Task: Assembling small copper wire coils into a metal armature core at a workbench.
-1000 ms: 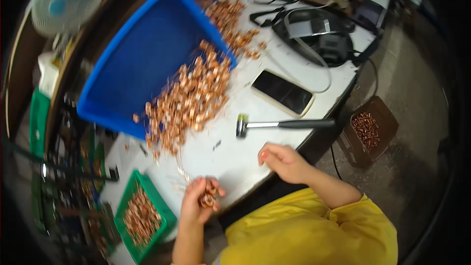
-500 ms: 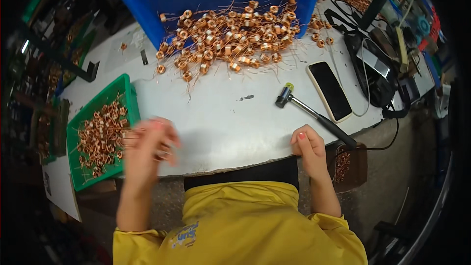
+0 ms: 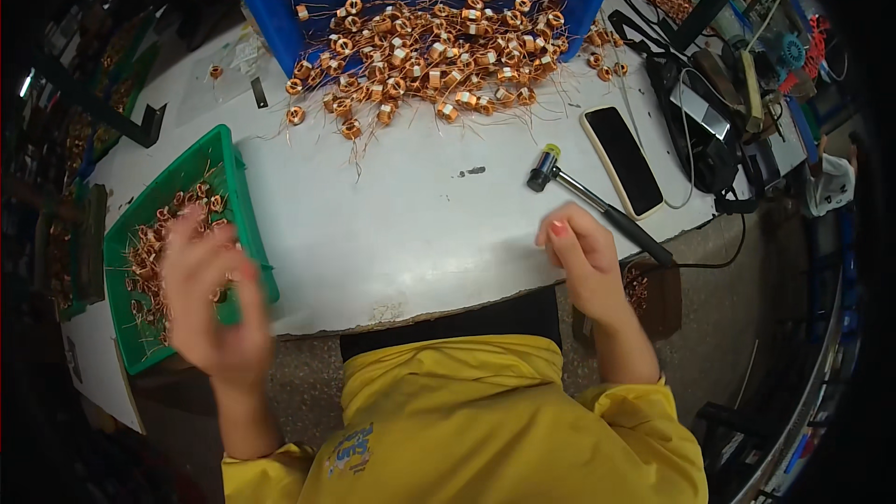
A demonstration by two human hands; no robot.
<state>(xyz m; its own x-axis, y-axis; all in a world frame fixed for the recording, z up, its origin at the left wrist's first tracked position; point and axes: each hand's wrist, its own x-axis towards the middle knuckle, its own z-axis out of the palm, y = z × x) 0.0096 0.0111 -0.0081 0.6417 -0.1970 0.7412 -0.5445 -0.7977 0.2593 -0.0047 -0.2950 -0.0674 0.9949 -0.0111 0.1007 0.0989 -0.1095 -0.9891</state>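
My left hand (image 3: 213, 303), blurred by motion, is over the green tray (image 3: 245, 196) at the left, its thumb and fingers apart and nothing visible in it. Copper wire coils (image 3: 196, 201) with loose wire ends lie heaped in that tray, some of them covered by the hand. Above the table's front edge, to the right, my right hand (image 3: 586, 257) is closed, thumb pressed to the curled fingers. Whatever those fingers hold, if anything, is hidden. A mallet (image 3: 597, 201) with a black handle lies just beyond it.
A blue bin (image 3: 266, 0) at the back spills a large pile of copper coils (image 3: 434, 61) onto the white table (image 3: 401, 224). On the right lie a phone (image 3: 623, 163) and a black bag (image 3: 686, 121) with cables. Below the table edge stands a brown box (image 3: 658, 303).
My left hand has moved left, from the tray's right edge to over its coils, and its fingers have spread. My right hand has risen slightly, still closed. The view has shifted a little.
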